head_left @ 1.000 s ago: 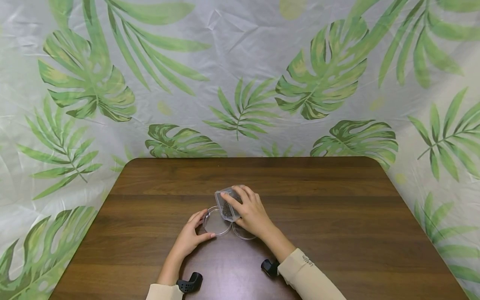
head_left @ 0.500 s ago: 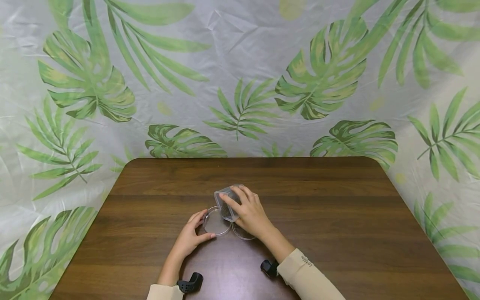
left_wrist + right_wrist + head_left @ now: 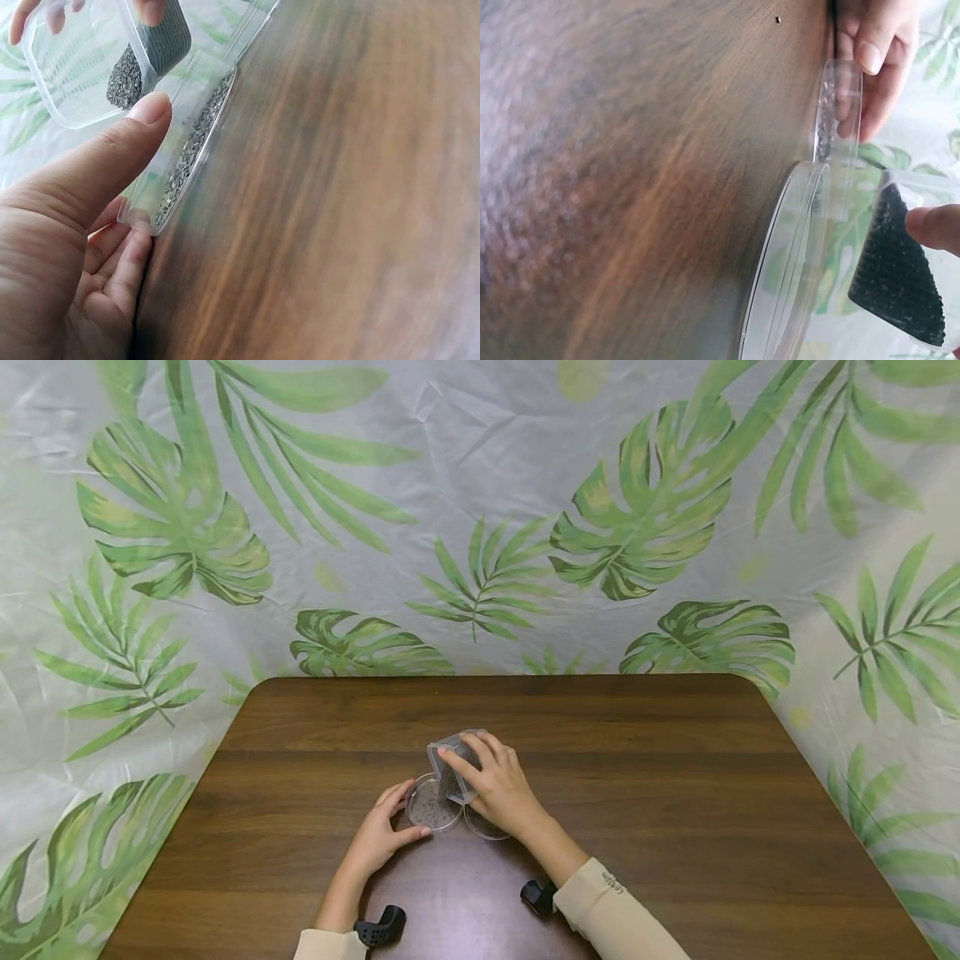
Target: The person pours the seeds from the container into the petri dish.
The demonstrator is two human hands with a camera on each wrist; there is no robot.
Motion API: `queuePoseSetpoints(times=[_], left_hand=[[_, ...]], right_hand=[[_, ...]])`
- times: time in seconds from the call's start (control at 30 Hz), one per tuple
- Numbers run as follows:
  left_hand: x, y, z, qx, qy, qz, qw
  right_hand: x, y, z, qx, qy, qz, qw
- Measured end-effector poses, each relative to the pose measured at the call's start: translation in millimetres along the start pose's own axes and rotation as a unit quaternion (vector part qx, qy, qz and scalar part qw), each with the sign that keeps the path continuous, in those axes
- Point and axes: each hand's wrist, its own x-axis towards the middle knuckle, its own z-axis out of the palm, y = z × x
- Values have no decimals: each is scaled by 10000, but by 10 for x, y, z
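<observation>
A clear, round petri dish (image 3: 439, 829) lies on the table with a thin scatter of dark grains (image 3: 191, 150) over its bottom. My left hand (image 3: 381, 828) holds it at the left side, thumb at the near rim and fingers round the far side. Above the dish's right part, my right hand (image 3: 508, 787) grips a clear plastic tub (image 3: 71, 64), tilted toward the dish. More dark grains (image 3: 896, 274) are heaped in the tub against its lower side. Part of the tub is hidden by the right fingers.
Right beside the first dish, a second clear round dish (image 3: 784, 270) lies partly under the right hand. One small dark speck (image 3: 778, 20) is on the brown wooden table (image 3: 637, 760). A leaf-patterned cloth (image 3: 510, 460) hangs behind the table.
The tub has tipped a little further toward the petri dish, and grains now lie across the dish's bottom, which looked bare before. The left hand has stayed in place.
</observation>
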Motion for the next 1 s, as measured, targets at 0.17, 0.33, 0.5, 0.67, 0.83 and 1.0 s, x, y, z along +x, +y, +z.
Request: queuePoseSetpoints(times=[0.17,0.33,0.5,0.67,0.83,1.0], left_hand=[[-37,221,-43,-37,-28,49,10000],[-44,254,-55,4,-111,-70,9999],[-27,166,-31,-69,-69,-42,9999],[12,-77,16,-9,-35,-104,9999],[12,-138,12,-9,-56,-10,10000],[7,-135,8,6,-61,44,10000]], right_hand=[[-2,-4,0,-19,7,-11,10000],[-1,-4,-4,-18,12,-17,10000],[-3,0,-8,-17,33,-12,10000],[-10,13,0,-54,51,-5,10000],[-12,21,5,-47,82,-2,10000],[-16,21,5,-51,75,13,10000]])
